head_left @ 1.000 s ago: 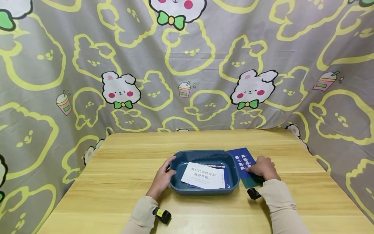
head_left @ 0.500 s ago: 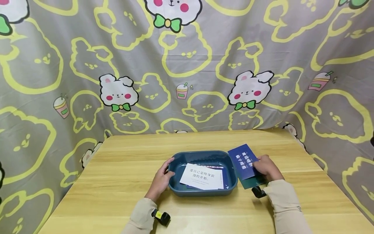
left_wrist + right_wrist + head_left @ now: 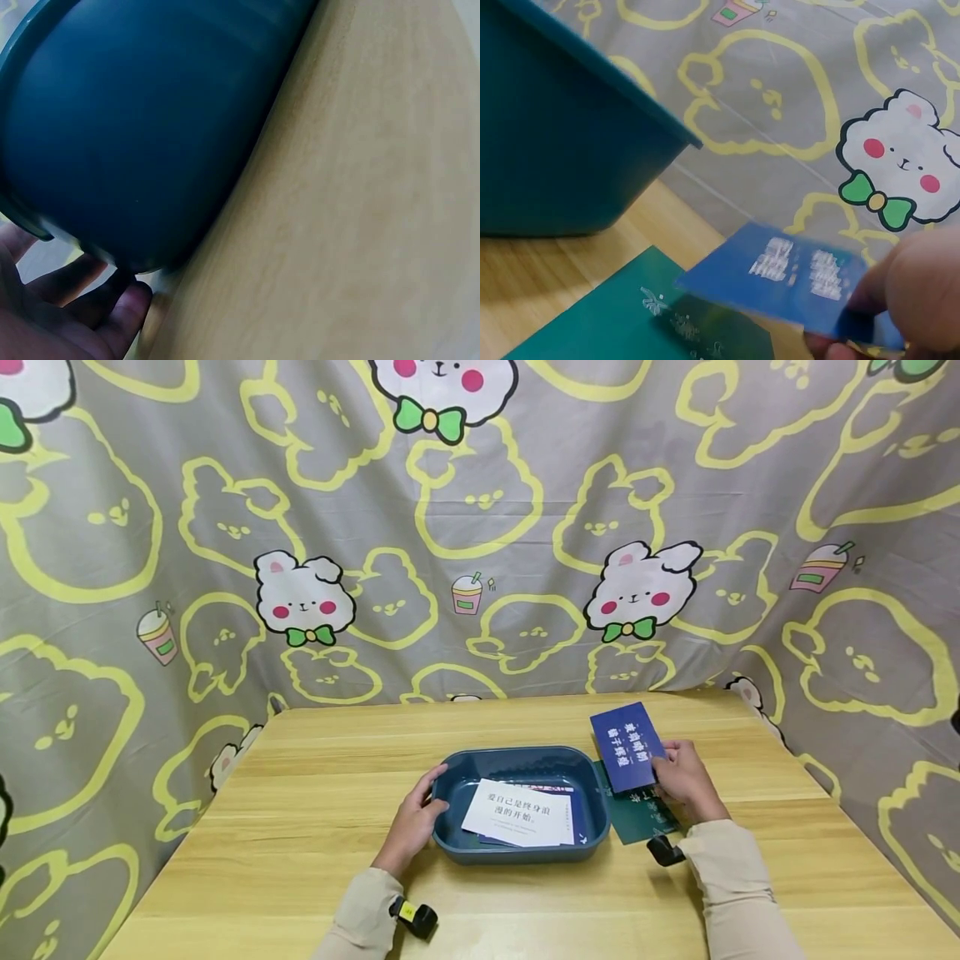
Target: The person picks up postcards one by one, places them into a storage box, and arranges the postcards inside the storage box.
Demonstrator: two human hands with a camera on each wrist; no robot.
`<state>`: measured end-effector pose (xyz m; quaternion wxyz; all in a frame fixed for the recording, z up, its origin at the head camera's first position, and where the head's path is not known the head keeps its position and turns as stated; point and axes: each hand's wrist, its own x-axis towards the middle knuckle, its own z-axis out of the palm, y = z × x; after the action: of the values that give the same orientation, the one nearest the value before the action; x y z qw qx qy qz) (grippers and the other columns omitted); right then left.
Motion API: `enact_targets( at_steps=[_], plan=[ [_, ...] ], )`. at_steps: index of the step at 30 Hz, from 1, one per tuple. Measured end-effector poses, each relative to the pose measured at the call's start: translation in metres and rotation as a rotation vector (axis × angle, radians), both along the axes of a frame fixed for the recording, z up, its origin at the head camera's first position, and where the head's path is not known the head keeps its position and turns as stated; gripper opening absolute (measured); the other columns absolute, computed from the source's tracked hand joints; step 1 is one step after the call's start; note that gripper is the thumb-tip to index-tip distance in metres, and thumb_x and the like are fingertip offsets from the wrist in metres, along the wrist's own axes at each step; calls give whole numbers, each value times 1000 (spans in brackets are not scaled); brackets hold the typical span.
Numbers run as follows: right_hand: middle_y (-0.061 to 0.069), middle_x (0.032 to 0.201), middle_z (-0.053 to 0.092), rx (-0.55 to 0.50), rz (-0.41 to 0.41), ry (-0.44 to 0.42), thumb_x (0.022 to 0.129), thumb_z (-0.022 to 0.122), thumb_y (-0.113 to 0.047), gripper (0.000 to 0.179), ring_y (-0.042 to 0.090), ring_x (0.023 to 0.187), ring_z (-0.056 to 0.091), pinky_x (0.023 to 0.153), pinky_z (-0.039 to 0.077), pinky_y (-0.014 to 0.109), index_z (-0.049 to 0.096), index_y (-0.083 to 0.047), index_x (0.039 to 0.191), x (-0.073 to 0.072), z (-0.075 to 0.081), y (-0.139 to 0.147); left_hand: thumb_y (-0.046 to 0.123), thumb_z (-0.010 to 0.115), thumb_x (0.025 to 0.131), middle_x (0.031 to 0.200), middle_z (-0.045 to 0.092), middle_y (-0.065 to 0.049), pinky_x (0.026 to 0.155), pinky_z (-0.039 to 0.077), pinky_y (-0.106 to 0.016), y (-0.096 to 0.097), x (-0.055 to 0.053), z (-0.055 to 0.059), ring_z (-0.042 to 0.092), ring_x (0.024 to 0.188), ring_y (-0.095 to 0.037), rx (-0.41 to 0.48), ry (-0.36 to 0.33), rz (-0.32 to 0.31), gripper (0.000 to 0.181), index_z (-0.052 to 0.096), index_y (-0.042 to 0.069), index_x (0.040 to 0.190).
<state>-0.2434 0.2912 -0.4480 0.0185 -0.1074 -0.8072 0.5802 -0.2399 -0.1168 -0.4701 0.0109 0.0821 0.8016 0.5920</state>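
Observation:
My right hand [image 3: 686, 781] pinches a dark blue card [image 3: 626, 747] with white Chinese characters by its near right edge, between thumb and fingers. The blue card [image 3: 772, 277] hangs tilted over a green card [image 3: 645, 315] with pale writing, which lies on the table beside the tub. My left hand [image 3: 416, 818] grips the left end of a dark teal plastic tub [image 3: 525, 855], thumb and fingers at its rim. In the left wrist view, fingertips press against the outer wall of the tub [image 3: 135, 142]. Inside lies a white card [image 3: 502, 810] with black characters, over blue-edged cards [image 3: 580, 818].
The tub stands on a light wooden table [image 3: 360, 735]. A grey curtain [image 3: 405, 677] with yellow outlines and white rabbit faces hangs behind the table and along both sides. Each wrist bears a small black camera [image 3: 422, 920].
My right hand has lifted the blue card up and away from me off the green card, whose writing now shows. My left hand has stayed at the tub's end.

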Motion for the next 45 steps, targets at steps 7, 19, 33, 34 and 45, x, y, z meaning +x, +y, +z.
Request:
enact_targets(
  at_steps=[7,19,33,34,45],
  plan=[
    [35,136,41,91,-25,81,100,38,-13,46,31,100,54,66,46,24,22,10,136,0,2,0,1,51,92,152,33,-20,108,27,-58,0,0,0,29,139,-43,4,1,-3,54,46,15,144],
    [34,137,42,55,-25,188,101,39,-15,43,36,107,52,65,49,30,24,6,136,0,11,-3,-1,49,93,151,32,-25,107,27,-59,4,14,24,28,138,-46,-6,-21,-13,52,45,6,144],
    [33,125,52,106,18,305,102,39,-14,36,24,88,61,72,52,38,30,4,132,0,25,-12,2,51,93,152,33,-21,106,29,-59,0,0,-2,32,136,-45,6,0,-4,54,45,13,145],
    [33,125,52,108,22,307,102,39,-14,36,23,87,61,72,52,38,30,4,132,0,26,-13,2,51,92,152,33,-21,106,29,-59,0,-1,-3,32,136,-44,8,4,-4,54,46,14,145],
    [31,117,59,117,76,320,103,41,-15,35,21,77,65,65,50,31,36,2,134,2,39,-25,2,51,92,151,35,-21,106,30,-60,-1,0,-2,33,135,-46,13,11,-10,53,47,13,144]
  ],
)
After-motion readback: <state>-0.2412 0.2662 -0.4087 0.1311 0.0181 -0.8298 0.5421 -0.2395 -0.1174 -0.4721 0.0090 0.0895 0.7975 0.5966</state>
